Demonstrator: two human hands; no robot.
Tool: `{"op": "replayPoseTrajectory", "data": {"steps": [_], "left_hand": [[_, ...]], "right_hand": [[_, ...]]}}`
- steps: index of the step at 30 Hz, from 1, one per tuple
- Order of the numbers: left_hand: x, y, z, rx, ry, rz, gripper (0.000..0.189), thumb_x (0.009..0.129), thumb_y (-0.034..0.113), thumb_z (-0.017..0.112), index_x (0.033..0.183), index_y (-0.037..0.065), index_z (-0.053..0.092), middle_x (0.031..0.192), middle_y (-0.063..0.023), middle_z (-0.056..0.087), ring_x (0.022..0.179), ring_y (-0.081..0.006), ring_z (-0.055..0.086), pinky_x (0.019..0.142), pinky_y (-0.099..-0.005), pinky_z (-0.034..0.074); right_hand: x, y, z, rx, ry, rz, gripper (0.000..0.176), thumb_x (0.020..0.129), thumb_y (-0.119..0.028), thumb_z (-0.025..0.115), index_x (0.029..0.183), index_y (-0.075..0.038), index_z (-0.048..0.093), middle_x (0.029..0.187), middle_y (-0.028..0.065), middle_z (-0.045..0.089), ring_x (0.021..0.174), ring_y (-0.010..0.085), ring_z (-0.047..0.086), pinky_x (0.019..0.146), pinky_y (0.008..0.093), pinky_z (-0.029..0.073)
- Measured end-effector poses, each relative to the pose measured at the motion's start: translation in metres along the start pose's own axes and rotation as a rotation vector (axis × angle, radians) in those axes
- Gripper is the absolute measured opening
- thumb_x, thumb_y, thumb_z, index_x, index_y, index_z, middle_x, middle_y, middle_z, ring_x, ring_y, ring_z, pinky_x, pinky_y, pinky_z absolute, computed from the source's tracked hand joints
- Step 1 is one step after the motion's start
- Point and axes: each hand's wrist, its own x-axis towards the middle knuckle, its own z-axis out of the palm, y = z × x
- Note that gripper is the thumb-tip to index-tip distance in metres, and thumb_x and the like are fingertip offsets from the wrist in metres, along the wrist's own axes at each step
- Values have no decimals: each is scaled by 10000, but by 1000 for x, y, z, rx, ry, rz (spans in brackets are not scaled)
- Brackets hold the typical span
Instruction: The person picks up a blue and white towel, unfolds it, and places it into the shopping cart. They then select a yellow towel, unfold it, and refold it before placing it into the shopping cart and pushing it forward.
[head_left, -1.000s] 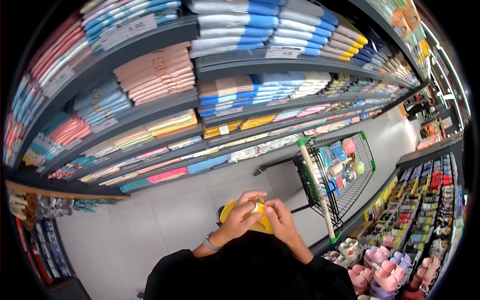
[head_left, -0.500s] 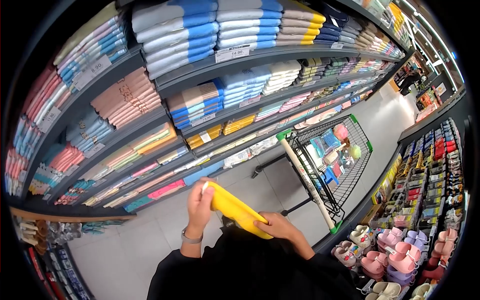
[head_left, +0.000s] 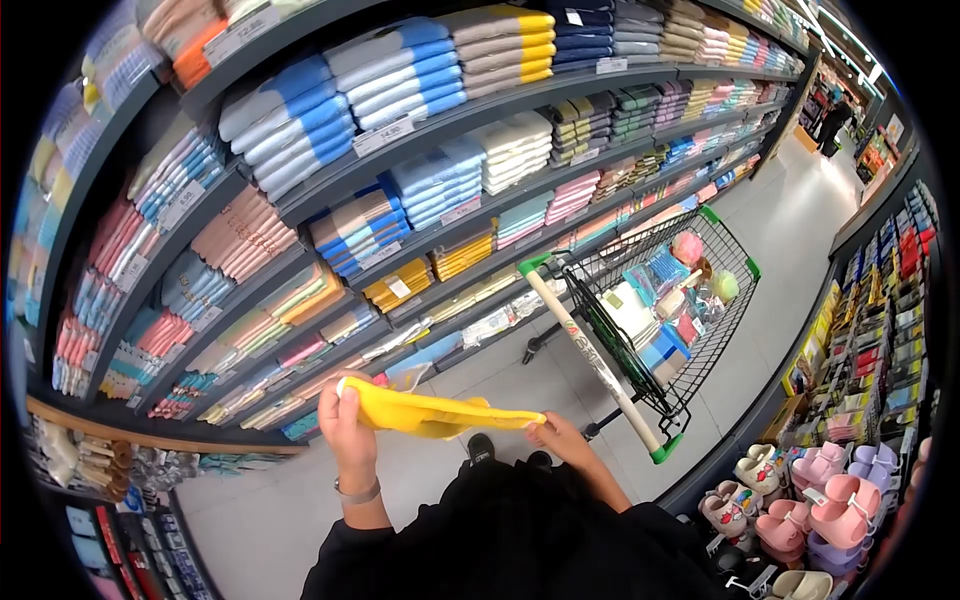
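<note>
A yellow cloth [head_left: 435, 412] is stretched between my two hands in front of my body. My left hand [head_left: 347, 425] grips its left end near a small white spot, and a band circles that wrist. At the other end, my right hand [head_left: 562, 440] pinches the cloth's corner. Some thin clear material [head_left: 408, 378] shows behind the cloth near my left hand. To the right stands a shopping cart [head_left: 592, 368] with a cream handle and green corners, holding packaged goods and pink and green puffy items.
Shelves of folded towels [head_left: 400, 135] run along the left and ahead. At the lower right are pink and purple clogs [head_left: 845, 510], with hanging packets [head_left: 870, 350] above them. A distant person [head_left: 832, 128] stands up the aisle. My shoe [head_left: 481, 447] is on the tiled floor.
The yellow cloth has been lifted and pulled out flatter and more level. My left hand has moved left, my right hand slightly right. The view has shifted, showing more shelf at the left.
</note>
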Motion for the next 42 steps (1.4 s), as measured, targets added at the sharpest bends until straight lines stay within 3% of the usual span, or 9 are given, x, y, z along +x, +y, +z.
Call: {"op": "replayPoseTrajectory", "data": {"steps": [3, 6, 9, 16, 21, 28, 34, 42], "left_hand": [[-19, -1, 8, 37, 23, -5, 137, 982, 161, 495, 898, 56, 469, 878, -85, 516, 776, -131, 458, 728, -258, 407], [-37, 2, 19, 17, -2, 3, 148, 973, 160, 509, 901, 32, 493, 903, -94, 546, 799, -146, 489, 758, -269, 423], [-54, 4, 21, 30, 35, -11, 138, 970, 147, 512, 905, 25, 500, 916, -101, 556, 816, -152, 495, 763, -276, 421], [-78, 12, 26, 19, 107, -58, 122, 975, 129, 507, 894, 40, 485, 927, -95, 553, 828, -144, 497, 801, -281, 426], [-76, 10, 25, 1, 26, -35, 139, 973, 145, 515, 886, 42, 483, 933, -102, 555, 837, -152, 497, 801, -284, 422], [-81, 28, -1, -61, -60, 10, 171, 953, 165, 536, 859, 30, 488, 909, -120, 554, 809, -161, 490, 753, -276, 404], [-83, 30, -38, -124, -36, -11, 171, 948, 172, 541, 870, 25, 504, 916, -125, 554, 805, -163, 489, 746, -274, 403], [-82, 32, -70, -205, -41, -64, 198, 933, 204, 571, 879, 23, 510, 895, -130, 552, 781, -162, 497, 729, -273, 413]], "right_hand": [[-12, -17, -7, 268, 54, 71, 314, 983, -223, 531, 1205, -2, 550, 1078, 93, 656, 978, 156, 634, 836, 285, 507], [-12, -12, -14, 302, 98, -24, 299, 979, -208, 527, 1176, 14, 558, 1057, 84, 666, 988, 145, 629, 838, 289, 503], [-8, -1, -22, 248, 71, -66, 323, 990, -195, 503, 1243, 2, 533, 1127, 96, 648, 1019, 174, 630, 881, 300, 494], [-12, 13, -26, 96, 122, -75, 279, 973, -185, 546, 1157, 18, 595, 1071, 84, 669, 1003, 160, 629, 884, 280, 485], [-14, 1, -10, 252, 161, -100, 288, 953, -162, 574, 1184, 9, 590, 1143, 98, 644, 1085, 167, 596, 952, 290, 451], [18, -7, 19, 524, 46, -19, 435, 941, -190, 595, 1326, -20, 485, 1279, 117, 570, 1214, 196, 525, 1021, 337, 404], [36, -13, 59, 392, 65, -61, 455, 951, -226, 563, 1351, -38, 457, 1260, 83, 587, 1200, 174, 529, 1013, 327, 396], [53, -7, 96, 466, -75, 122, 492, 940, -243, 600, 1353, -24, 447, 1262, 92, 576, 1185, 196, 535, 1009, 349, 406]]}}
